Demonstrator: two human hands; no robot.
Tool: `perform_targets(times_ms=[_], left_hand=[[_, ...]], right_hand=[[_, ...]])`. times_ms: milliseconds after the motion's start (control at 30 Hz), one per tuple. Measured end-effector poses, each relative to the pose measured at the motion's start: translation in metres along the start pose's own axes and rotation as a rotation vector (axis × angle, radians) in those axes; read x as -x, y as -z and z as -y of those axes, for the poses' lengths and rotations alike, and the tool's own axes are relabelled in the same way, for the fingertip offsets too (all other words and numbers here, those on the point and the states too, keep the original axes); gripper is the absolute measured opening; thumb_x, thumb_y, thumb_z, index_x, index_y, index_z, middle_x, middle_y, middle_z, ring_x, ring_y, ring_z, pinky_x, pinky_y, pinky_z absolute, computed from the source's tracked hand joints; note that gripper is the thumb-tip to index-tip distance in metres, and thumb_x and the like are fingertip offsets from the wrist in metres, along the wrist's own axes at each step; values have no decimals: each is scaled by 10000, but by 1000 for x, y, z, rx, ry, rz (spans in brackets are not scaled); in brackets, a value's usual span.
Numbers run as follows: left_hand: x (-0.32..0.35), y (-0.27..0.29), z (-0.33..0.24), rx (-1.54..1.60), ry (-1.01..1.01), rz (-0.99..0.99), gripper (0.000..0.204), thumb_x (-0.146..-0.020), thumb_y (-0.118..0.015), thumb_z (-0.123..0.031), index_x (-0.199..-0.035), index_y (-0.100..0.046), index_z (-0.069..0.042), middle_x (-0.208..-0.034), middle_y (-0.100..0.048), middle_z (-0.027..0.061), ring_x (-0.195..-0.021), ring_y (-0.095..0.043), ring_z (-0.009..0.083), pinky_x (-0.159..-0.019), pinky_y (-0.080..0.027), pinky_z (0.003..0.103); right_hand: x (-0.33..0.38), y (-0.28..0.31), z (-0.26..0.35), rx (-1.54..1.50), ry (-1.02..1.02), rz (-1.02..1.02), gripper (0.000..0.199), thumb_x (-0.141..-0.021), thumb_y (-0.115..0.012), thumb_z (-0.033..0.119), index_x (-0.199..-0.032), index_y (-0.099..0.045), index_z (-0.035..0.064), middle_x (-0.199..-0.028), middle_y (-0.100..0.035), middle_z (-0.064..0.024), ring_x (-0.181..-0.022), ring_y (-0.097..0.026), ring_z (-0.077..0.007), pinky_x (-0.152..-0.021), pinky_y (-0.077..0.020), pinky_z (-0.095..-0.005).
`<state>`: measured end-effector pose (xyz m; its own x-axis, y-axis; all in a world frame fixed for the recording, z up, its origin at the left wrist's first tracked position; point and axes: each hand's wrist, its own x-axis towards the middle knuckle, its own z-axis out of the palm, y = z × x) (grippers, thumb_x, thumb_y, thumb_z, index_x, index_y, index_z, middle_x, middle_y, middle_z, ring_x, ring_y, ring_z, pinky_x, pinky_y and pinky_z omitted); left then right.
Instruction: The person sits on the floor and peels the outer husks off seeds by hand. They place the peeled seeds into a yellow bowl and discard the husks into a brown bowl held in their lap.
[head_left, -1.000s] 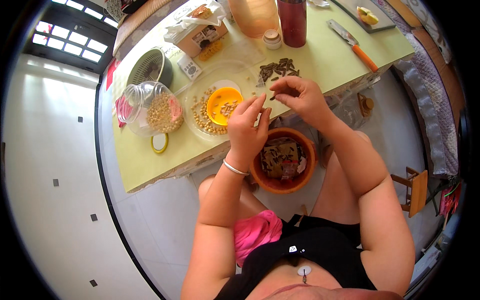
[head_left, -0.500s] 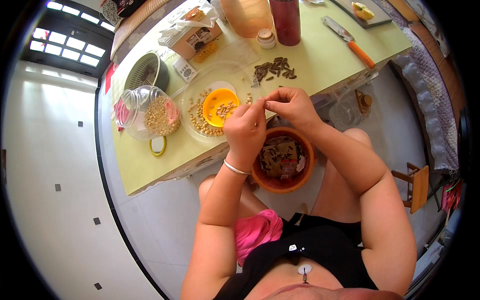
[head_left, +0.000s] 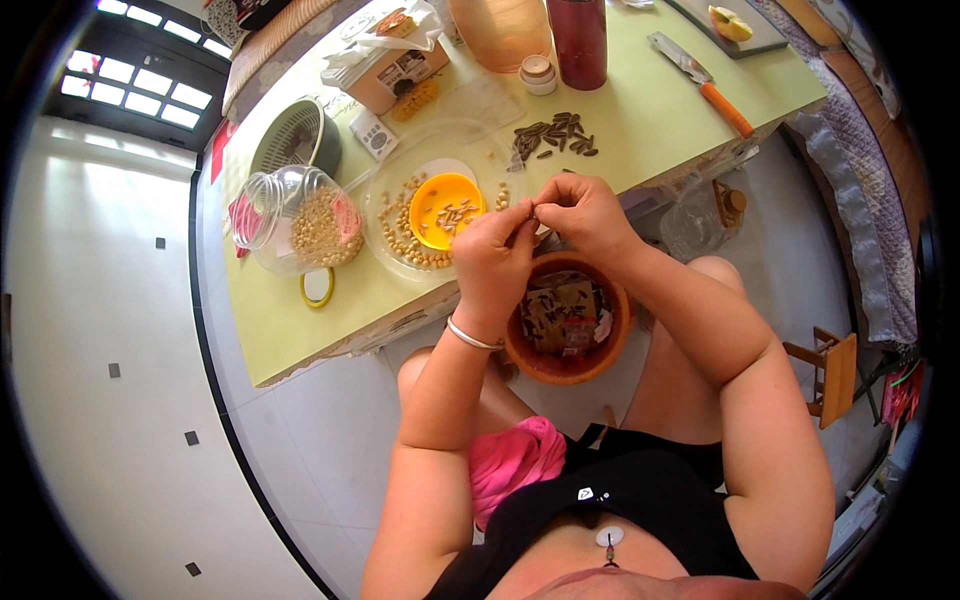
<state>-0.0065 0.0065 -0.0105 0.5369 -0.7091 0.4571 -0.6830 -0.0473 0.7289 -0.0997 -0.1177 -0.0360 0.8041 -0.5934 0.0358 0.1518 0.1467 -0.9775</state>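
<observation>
Seed [head_left: 533,212]: small, dark, slim, mostly hidden; pinched between fingers of left hand [head_left: 492,262] and right hand [head_left: 585,215], above brown bowl [head_left: 612,345], at 3 o'clock from orange bowl [head_left: 447,209]. Since earlier frame, hands barely shifted, pinch unchanged. Seed pile [head_left: 556,136] on surface [head_left: 640,110] at 12.

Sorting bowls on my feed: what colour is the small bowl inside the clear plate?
Orange-yellow small bowl, holding a few peeled kernels; clearest in the head view.

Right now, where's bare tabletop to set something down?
Free: the near-left corner of the table, below the glass jar and yellow lid; also the strip between the seed pile and knife. Crowded: around the clear plate and orange bowl.
</observation>
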Motion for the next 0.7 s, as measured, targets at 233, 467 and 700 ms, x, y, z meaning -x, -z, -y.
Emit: perform_targets(times_ms=[233,467,700], left_hand=[[-3,9,2,693,462,66,250,-830,-704,68,-1080,-684,63,-849,-723,152,-692,-727,230,-642,-620,296],[-9,15,0,844,626,90,228,-847,-694,35,-1072,-660,54,-864,-724,162,-700,-729,229,-639,-624,304],[-8,13,2,748,538,97,114,-886,-671,10,-991,-636,35,-821,-699,110,-650,-693,173,-603,-587,270]], right_hand=[[-1,8,16,-259,-287,114,93,-845,-687,128,-820,-640,52,-684,-581,28,-552,-448,-28,-482,-332,-195],[2,5,14,-165,-199,66,87,-842,-694,131,-840,-657,52,-703,-596,28,-573,-476,-32,-499,-364,-196],[5,3,19,2,-133,83,100,-842,-666,115,-865,-662,18,-731,-626,20,-618,-508,-36,-539,-397,-208]])
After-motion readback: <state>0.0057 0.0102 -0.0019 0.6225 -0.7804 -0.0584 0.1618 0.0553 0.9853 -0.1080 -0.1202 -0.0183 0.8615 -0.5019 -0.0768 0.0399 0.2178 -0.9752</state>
